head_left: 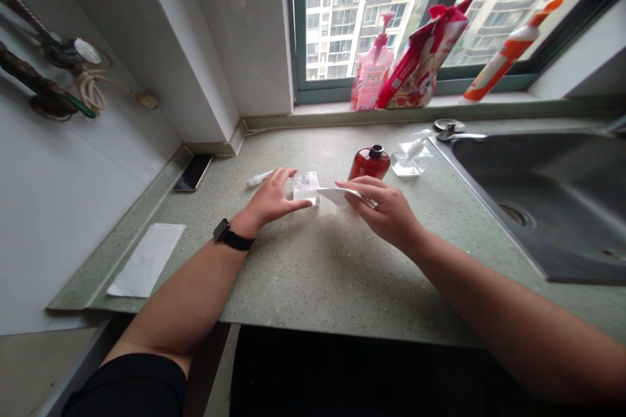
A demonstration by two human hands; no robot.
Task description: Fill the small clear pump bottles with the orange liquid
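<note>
A clear square bottle (pixel 306 186) with a round opening on top stands on the counter. My left hand (pixel 274 199), a black watch on its wrist, is at the bottle's left side with thumb and fingers apart; whether it touches the bottle I cannot tell. My right hand (pixel 386 208) pinches a flat white folded paper towel (pixel 337 195), held just right of the bottle. Behind that hand stands a reddish-brown bottle (pixel 369 164) without a cap. Beyond my left fingers lies a white pump top (pixel 259 178), partly hidden.
Another clear square bottle with a white pump (pixel 411 159) stands near the sink (pixel 538 208) on the right. At left lie a phone (pixel 193 173) and a white paper sheet (pixel 147 260). A pink pump bottle (pixel 372 75), red bag (pixel 425 58) and orange bottle (pixel 506 58) line the windowsill.
</note>
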